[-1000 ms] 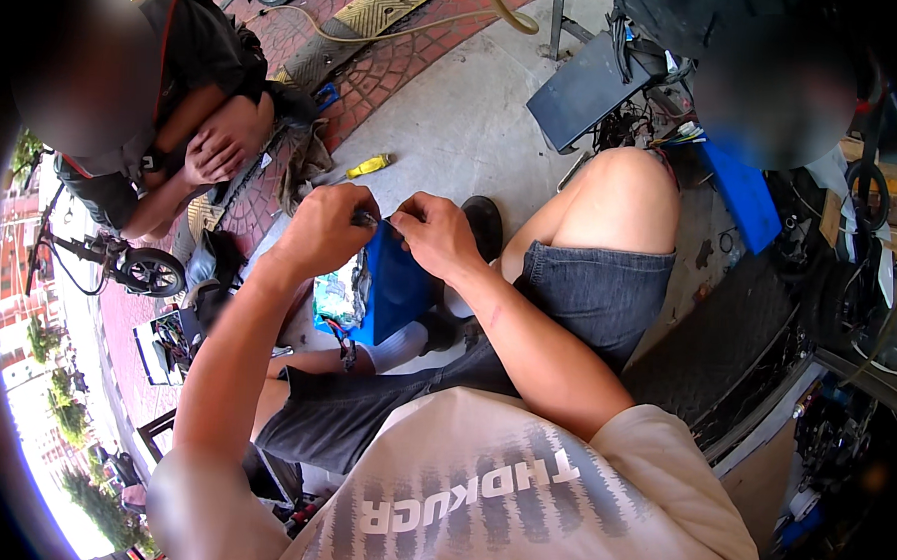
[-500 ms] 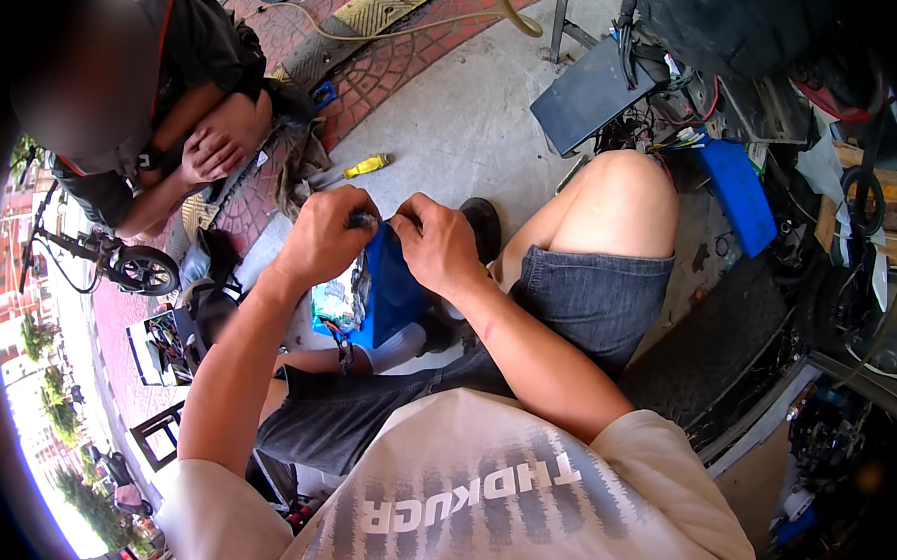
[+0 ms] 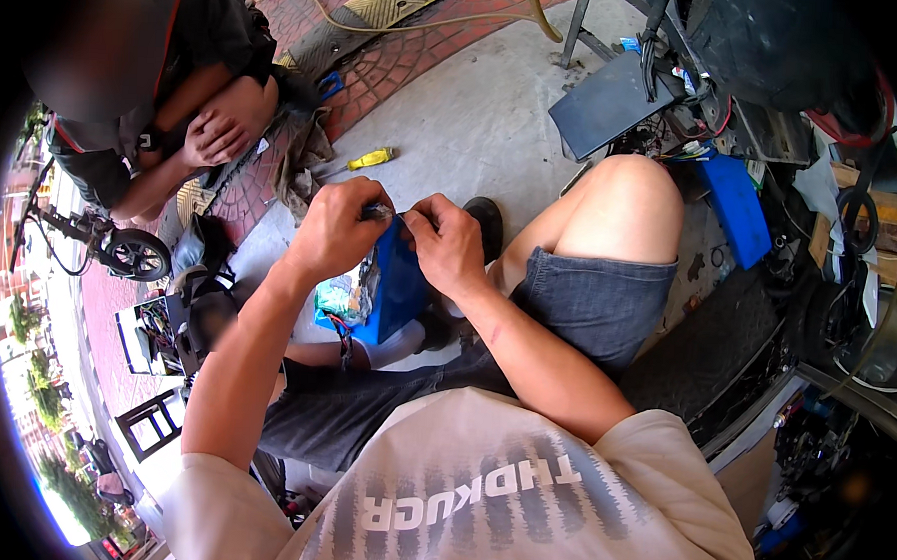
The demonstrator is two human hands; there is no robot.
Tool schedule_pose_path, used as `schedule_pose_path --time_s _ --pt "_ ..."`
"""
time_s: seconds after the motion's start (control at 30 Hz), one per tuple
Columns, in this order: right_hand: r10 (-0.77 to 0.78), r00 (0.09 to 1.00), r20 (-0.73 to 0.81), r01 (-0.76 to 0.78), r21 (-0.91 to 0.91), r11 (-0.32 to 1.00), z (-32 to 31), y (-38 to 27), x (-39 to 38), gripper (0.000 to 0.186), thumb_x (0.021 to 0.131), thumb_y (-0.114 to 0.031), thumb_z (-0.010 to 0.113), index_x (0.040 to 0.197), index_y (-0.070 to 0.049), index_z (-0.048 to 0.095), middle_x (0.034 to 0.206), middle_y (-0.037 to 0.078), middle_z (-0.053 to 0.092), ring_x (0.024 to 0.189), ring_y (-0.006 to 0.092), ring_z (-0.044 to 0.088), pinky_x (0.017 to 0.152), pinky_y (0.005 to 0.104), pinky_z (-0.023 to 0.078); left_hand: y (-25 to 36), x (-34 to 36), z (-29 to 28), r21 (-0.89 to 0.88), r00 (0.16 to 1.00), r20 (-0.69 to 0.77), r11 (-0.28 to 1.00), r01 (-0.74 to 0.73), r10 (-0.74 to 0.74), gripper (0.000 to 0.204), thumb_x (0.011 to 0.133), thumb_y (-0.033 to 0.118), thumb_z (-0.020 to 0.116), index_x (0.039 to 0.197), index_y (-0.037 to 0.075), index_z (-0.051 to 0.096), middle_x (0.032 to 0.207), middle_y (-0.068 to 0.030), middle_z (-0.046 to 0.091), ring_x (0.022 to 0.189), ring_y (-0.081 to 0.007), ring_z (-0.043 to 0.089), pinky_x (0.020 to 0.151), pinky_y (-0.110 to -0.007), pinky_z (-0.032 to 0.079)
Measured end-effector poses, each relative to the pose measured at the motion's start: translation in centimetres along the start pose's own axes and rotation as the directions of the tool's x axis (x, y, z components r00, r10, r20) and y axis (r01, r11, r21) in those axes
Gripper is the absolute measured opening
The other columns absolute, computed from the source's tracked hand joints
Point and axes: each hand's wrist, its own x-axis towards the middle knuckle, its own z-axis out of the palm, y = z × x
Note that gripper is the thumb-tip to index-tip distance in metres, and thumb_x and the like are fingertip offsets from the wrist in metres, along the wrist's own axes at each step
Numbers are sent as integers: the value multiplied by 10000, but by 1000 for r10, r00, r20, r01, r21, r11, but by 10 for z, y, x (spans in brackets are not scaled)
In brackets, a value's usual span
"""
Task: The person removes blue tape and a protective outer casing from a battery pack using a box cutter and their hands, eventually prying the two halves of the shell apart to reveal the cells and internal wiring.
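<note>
A blue battery pack (image 3: 396, 293) stands between my legs, with pale, shiny wrapped cells (image 3: 346, 298) on its left side and coloured wires at its lower left. My left hand (image 3: 349, 226) is closed at the pack's top, gripping a small shiny grey item too small to name. Close beside it, my right hand (image 3: 440, 235) pinches at the blue pack's top edge; the fingertips' exact hold is partly hidden. A yellow-handled tool (image 3: 372, 158) lies on the concrete beyond my hands.
A co-worker (image 3: 176, 98) crouches at upper left, hands clasped. A grey panel (image 3: 606, 102), wiring and a blue case (image 3: 732, 207) lie at right. A hose (image 3: 450, 20) crosses the pavement; a small-wheeled vehicle (image 3: 136, 251) stands at left, beside an open box of parts (image 3: 151, 332).
Both hands have shifted slightly, still together at the pack's top, my right hand a little to the right. The view has turned slightly. The co-worker remains crouched.
</note>
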Motion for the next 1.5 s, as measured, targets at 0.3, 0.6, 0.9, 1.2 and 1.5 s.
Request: schedule_pose_path --time_s 0.3,0.6,0.9,1.2,1.5 --pt "-88 996 -16 86 -119 989 -1 -2 -1 209 1019 -203 718 951 -5 722 807 155 782 751 330 777 712 436 588 -2 -3 5 -17 999 -39 1000 2 -2 193 830 79 748 997 -14 774 984 -245 735 958 -453 720 856 -490 570" --pt "126 992 19 -128 119 985 0 6 3 213 1022 -176 717 961 28 730 782 112 786 661 169 734 641 338 575 2 -8 12 -30 992 -117 998 51 -55 231 834 124 742 1020 -3 790 1021 -256 754 975 -462 728 886 -496 583" --pt "193 981 27 -194 190 962 1 3 3 203 1029 -166 713 980 29 741 787 102 790 646 144 720 619 321 569 4 -1 18 160 991 -83 980 119 -106 263 866 209 752 1045 22 800 1041 -229 765 1015 -429 735 915 -488 573" --pt "106 994 27 -108 79 991 2 11 5 158 1039 -121 709 996 30 729 809 84 781 668 122 700 631 298 554 6 -8 24 124 984 -175 991 56 -34 155 859 153 734 968 50 773 1006 -182 759 949 -413 742 830 -481 580" --pt "60 998 -12 -60 -36 998 0 1 1 226 999 -230 727 962 -10 765 862 179 798 833 378 786 783 466 602 1 -5 14 53 992 -120 998 -21 28 161 856 121 723 961 10 774 952 -210 757 931 -420 739 843 -471 583"
